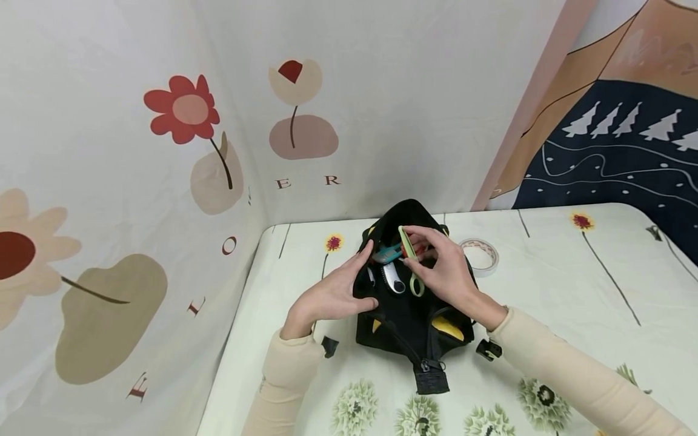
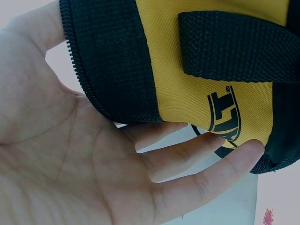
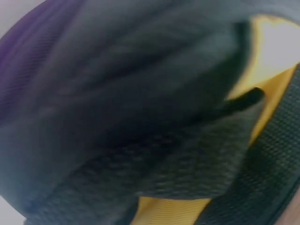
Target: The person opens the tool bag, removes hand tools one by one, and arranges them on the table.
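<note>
A black and yellow tool bag (image 1: 414, 327) sits on the table with its zipped mouth spread open. My left hand (image 1: 340, 290) holds the bag's left rim, thumb over the edge and the other fingers along the outside. The left wrist view shows that hand (image 2: 108, 154) against the yellow side. Over the opening, my right hand (image 1: 438, 263) pinches light green scissors (image 1: 417, 286) with a loop at the lower end. Beside them in the bag are a teal tool (image 1: 387, 253) and a white tool (image 1: 392, 278); their kinds are unclear. The right wrist view has only blurred bag fabric (image 3: 187, 173).
A roll of clear tape (image 1: 493, 254) lies on the table just right of the bag. Black strap buckles (image 1: 489, 349) lie at the bag's right and left. A flower-print cloth covers the table (image 1: 589, 290), and printed curtains (image 1: 403, 121) hang behind it and at the left.
</note>
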### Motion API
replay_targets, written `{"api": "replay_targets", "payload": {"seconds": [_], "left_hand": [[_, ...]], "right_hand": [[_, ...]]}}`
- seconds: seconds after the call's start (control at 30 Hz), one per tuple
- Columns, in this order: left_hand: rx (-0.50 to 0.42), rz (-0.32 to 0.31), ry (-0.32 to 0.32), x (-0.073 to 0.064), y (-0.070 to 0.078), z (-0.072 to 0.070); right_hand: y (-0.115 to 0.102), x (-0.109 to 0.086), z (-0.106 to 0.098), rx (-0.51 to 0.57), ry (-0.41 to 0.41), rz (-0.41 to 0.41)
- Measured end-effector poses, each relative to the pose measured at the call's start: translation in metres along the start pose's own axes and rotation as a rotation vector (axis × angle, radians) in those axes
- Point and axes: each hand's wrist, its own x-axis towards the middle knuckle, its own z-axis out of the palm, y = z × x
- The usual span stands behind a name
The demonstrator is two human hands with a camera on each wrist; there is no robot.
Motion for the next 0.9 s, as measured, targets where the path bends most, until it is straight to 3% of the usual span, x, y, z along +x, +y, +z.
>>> {"api": "replay_targets", "payload": {"seconds": [0.57, 0.9], "left_hand": [[-0.008, -0.004, 0.004, 0.001, -0.001, 0.001], [-0.007, -0.011, 0.001, 0.001, -0.001, 0.001]], "right_hand": [[-0.025, 0.008, -0.018, 0.102, 0.072, -0.04], [-0.024, 0.007, -0.043, 0.111, 0.166, -0.038]]}}
